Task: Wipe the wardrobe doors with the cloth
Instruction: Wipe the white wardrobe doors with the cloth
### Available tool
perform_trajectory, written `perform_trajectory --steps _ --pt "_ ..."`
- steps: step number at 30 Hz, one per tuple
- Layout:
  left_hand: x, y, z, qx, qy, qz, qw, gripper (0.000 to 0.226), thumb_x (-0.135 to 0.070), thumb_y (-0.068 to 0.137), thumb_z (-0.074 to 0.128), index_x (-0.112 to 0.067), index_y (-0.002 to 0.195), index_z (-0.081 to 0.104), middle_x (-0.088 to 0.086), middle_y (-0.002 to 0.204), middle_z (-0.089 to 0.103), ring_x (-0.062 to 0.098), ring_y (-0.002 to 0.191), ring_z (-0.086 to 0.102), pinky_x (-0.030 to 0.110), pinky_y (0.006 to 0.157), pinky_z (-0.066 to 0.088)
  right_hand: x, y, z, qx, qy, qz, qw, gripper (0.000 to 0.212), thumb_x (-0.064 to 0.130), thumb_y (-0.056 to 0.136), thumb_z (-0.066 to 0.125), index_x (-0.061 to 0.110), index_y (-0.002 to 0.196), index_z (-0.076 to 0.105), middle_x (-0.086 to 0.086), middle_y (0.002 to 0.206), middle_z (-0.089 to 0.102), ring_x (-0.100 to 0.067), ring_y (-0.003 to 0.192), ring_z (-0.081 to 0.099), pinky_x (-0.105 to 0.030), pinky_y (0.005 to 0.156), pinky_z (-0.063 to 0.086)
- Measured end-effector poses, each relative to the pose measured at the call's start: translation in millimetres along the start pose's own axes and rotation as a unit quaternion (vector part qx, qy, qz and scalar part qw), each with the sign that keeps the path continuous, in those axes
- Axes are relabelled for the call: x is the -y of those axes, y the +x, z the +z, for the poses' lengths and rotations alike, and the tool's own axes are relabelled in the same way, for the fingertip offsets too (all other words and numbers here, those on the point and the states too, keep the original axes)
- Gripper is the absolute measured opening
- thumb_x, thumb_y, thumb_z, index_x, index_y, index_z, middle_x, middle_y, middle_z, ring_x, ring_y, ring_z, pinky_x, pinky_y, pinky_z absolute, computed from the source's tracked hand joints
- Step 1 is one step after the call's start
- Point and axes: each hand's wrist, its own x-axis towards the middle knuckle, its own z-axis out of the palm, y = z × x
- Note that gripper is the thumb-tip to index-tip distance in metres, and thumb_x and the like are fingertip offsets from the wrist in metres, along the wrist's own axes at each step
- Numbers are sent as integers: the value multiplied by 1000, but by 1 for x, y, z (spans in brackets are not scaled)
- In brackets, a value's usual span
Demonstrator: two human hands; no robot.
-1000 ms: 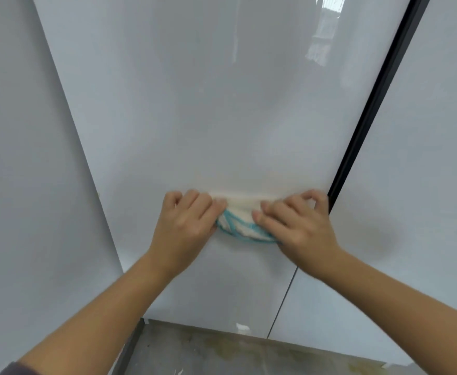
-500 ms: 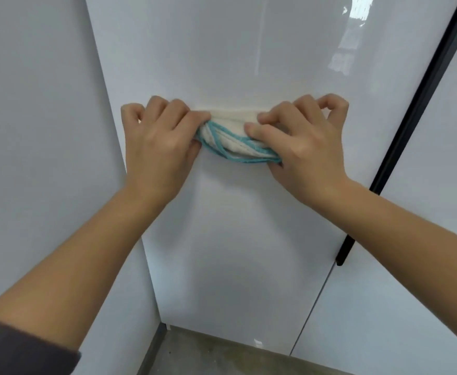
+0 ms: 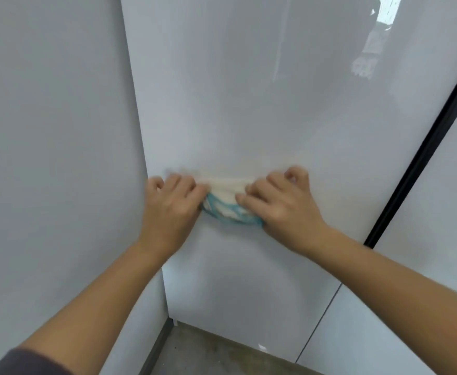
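Curling over cloth [image 3: 226,206] — left hand [image 3: 171,211], right hand [image 3: 282,209].

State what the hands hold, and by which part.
The left hand holds the left end of the cloth, the right hand its right end, pressed against the wardrobe door.

Both forearms stretch forward, converging on the cloth [image 3: 226,204]. The left grip [image 3: 171,209] holds the cloth's left end with curled fingers; the right grip [image 3: 278,209] holds its right end, fingers likewise curled.
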Motion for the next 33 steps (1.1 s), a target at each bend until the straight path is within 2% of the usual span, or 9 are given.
perform_trajectory --steps 3,6,10,15,17,20,25,29,33 --pt "37 62 -16 -84 38 -28 995 18 -7 82 66 -20 94 69 1 78 59 27 76 55 37 69 26 -28 70 -5 -80 -29 23 996 19 8 84 63 23 86 73 2 79 65 -25 70 57 -37 75 26" --pt "60 102 -22 -127 62 -66 988 21 -5 83 64 -20 96 68 -1 80 61 23 77 52 36 70 24 -41 115 -4 -100 -53 59 992 24 2 72 66 23 81 71 3 78 62 -26 71 56 -37 75 24" --pt "41 60 -16 -77 29 -96 992 22 0 82 57 -15 95 68 3 77 59 27 70 55 38 65 28 -5 83 8 -73 -32 63 995 21 2 79 60 21 76 69 2 73 59 -25 69 52 -36 72 26" --pt "9 -44 9 85 34 -72 993 24 9 70 65 -12 80 60 3 70 48 25 59 47 34 60 24 36 9 35 50 -24 -66 996 19 -1 79 59 17 77 64 -1 73 51 -24 68 47 -37 72 30" --pt "9 -45 10 113 47 -59 991 26 10 67 65 -13 75 54 2 67 45 24 58 44 34 60 23 34 11 37 56 -25 -97 993 18 -1 77 62 18 75 61 -1 72 49 -24 68 46 -38 73 31" --pt "26 -3 -7 77 89 -67 991 23 5 69 64 -14 74 54 5 67 48 28 60 49 36 61 24 15 48 31 2 -28 -81 996 18 2 79 62 20 74 63 0 71 53 -24 68 51 -37 73 30" --pt "74 107 -40 4 147 -120 982 15 1 72 61 -11 80 55 11 76 56 32 65 52 39 59 23 -24 144 14 -99 -83 7 992 22 1 66 60 21 72 67 2 72 58 -25 68 55 -36 72 24" --pt "78 139 -50 19 83 -211 974 21 5 81 47 -5 97 55 16 101 55 32 65 43 36 51 25 -25 167 14 -119 -81 74 987 23 0 62 63 21 71 67 3 72 57 -23 67 53 -35 69 23" --pt "61 105 -40 49 53 -254 965 23 4 84 46 -4 103 54 17 102 52 36 59 47 40 50 33 4 142 34 -131 -49 77 987 22 -1 69 64 21 69 67 3 69 57 -24 65 51 -35 65 25"
